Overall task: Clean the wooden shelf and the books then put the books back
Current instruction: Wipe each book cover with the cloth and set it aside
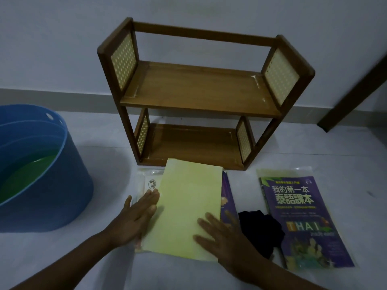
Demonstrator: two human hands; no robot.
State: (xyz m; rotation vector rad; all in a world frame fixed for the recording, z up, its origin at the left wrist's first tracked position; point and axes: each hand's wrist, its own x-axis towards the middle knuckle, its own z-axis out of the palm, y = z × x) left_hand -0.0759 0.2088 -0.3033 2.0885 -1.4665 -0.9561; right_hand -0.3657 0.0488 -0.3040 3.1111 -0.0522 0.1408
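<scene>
Yellow book [186,206] is pressed flat by left hand [136,216] and right hand [222,235], fingers straight. Likely thin, floppy, slick; best gripped along the long edges.

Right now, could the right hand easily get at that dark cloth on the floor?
Probably yes. The right hand lies flat on the yellow book, and the dark cloth sits just to its right on the floor, uncovered, with nothing between them.
</scene>
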